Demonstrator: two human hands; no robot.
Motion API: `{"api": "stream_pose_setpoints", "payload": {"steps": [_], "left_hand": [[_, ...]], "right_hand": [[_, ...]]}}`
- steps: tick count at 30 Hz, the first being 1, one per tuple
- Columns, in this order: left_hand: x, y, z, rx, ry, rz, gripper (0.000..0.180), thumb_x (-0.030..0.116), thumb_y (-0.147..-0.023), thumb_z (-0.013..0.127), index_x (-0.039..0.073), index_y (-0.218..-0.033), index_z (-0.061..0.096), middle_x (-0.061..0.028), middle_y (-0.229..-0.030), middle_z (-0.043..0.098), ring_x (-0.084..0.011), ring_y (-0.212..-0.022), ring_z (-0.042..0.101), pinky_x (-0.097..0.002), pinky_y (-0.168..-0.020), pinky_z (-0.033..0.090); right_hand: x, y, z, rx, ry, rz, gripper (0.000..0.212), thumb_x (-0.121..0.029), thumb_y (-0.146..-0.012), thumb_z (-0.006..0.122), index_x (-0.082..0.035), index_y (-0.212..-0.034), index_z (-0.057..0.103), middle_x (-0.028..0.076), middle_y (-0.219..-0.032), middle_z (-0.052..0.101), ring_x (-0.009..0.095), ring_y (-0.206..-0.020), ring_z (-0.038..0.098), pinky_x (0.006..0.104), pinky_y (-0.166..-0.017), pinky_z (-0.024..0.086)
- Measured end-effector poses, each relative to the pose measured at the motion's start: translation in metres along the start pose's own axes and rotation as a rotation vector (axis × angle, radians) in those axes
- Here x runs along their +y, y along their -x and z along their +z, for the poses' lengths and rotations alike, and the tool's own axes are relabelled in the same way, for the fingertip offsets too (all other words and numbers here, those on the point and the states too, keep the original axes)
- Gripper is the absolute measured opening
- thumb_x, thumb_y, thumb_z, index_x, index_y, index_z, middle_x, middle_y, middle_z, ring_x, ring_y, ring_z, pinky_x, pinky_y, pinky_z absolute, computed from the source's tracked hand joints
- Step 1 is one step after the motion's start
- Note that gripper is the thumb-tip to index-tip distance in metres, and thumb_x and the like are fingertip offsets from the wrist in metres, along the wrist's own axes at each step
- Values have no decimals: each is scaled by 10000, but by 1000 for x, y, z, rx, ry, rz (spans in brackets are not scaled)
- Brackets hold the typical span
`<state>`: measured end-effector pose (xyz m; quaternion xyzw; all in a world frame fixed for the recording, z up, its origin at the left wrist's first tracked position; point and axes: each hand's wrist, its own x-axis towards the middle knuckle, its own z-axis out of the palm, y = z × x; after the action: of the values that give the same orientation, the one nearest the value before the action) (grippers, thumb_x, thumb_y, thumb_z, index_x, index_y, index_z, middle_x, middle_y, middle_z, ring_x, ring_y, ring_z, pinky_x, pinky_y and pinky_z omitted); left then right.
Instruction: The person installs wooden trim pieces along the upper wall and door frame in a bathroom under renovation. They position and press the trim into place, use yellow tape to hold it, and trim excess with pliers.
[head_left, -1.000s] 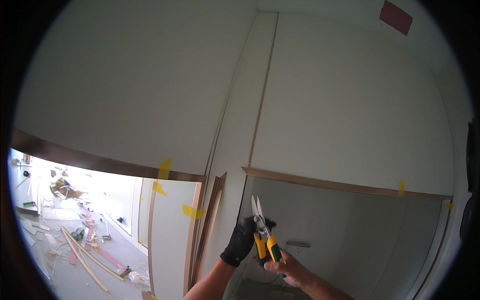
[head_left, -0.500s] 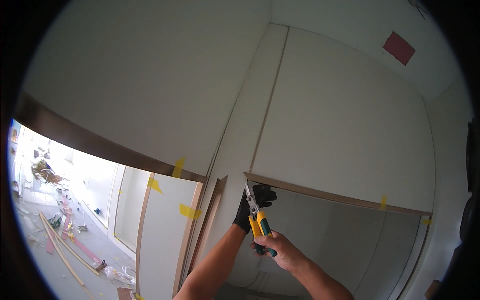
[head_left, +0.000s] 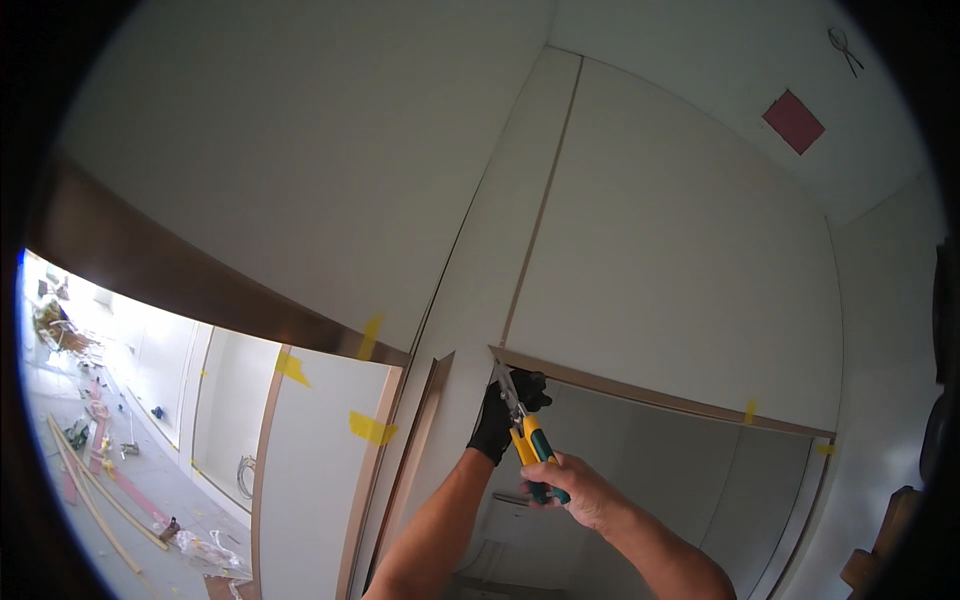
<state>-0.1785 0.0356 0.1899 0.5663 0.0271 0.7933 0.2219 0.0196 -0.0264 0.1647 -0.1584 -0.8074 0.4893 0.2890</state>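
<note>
Two hands lower centre of frame: bare right hand (head_left: 580,492) fisted around yellow-handled snips (head_left: 524,440), blades at brown trim (head_left: 650,395) corner; gloved left hand (head_left: 503,420) pressed on trim end, fingers curled.

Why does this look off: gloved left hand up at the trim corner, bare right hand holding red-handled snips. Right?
Not quite. The snips have yellow handles with teal ends, not red, as the head view shows. The rest stands: gloved left hand at the trim corner, bare right hand holding them.

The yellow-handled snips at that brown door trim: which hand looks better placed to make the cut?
Probably the right hand: it grips the yellow-handled metal snips, blades at the brown trim corner. The black-gloved left hand is beside the blades.
</note>
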Motion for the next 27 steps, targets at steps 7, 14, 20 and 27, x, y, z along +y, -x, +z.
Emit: {"api": "stream_pose_setpoints", "payload": {"steps": [7,14,20,27], "left_hand": [[-1,-2,-6,-13,-16,-3,283,224,-930,712,-22,-1050,640,-122,-930,696,-277,-816,721,-360,-728,568],[-8,-7,-9,1,174,-50,196,131,-918,718,-8,-1033,640,-113,-946,684,-246,-854,702,-384,-757,603],[-5,-4,-4,32,166,-52,172,99,-913,713,-6,-1027,636,-107,-949,680,-232,-858,694,-383,-780,611],[5,1,2,39,88,-71,171,108,-914,702,-12,-1019,641,-111,-945,679,-238,-837,694,-366,-787,603]], "right_hand": [[-7,4,8,40,90,5,433,-361,-836,742,-66,-1095,560,44,-988,567,125,-912,560,334,-825,495],[-20,0,7,78,152,30,458,-373,-835,747,-61,-1122,571,37,-1043,557,133,-989,565,353,-863,495],[-27,4,6,88,165,44,477,-387,-834,751,-57,-1130,576,31,-1051,560,134,-1002,570,364,-876,497],[-34,5,7,111,231,50,483,-407,-836,751,-62,-1125,578,27,-1036,556,132,-993,565,370,-876,500]]}}
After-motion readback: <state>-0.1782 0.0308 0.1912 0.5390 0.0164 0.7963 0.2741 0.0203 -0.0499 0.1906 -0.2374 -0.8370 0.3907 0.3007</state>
